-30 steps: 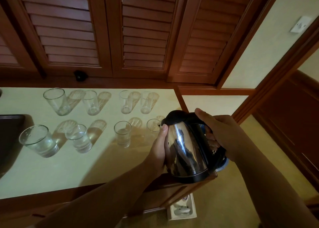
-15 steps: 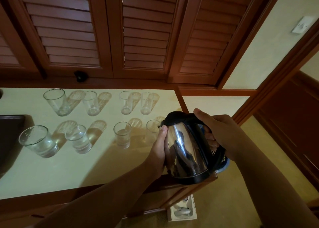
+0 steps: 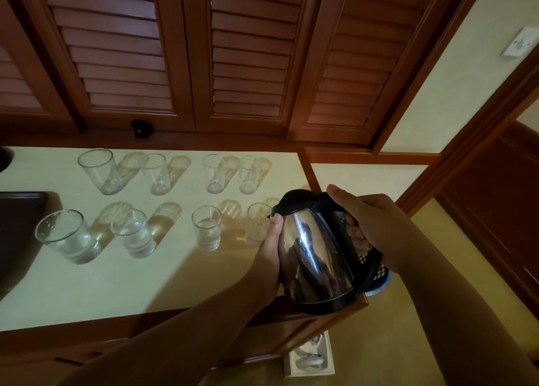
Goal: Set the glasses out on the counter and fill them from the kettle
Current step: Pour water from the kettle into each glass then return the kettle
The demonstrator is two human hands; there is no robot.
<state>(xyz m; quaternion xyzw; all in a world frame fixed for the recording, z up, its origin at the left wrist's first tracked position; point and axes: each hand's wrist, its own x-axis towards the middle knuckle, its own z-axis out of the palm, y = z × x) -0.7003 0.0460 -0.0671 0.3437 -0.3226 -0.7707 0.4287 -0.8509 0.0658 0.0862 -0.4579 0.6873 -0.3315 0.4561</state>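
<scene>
A shiny steel kettle (image 3: 316,257) with a black lid and handle hangs tilted over the counter's right end, spout toward the rightmost front glass (image 3: 257,225). My right hand (image 3: 376,225) grips the black handle. My left hand (image 3: 272,248) presses flat against the kettle's side. Several clear glasses stand in two rows on the pale counter (image 3: 122,280). The front row's three left glasses (image 3: 68,236) (image 3: 134,234) (image 3: 206,228) hold water. The back row glasses (image 3: 100,171) (image 3: 157,174) (image 3: 214,174) look empty.
A dark tray (image 3: 17,228) lies at the counter's left edge. Wooden louvred shutters (image 3: 233,55) stand behind the counter. A white power strip (image 3: 309,358) sits on the floor below the counter's right corner. A black knob (image 3: 141,128) is mounted under the shutters.
The kettle and both hands have stayed almost still, shifting only slightly up and left toward the rightmost front glass.
</scene>
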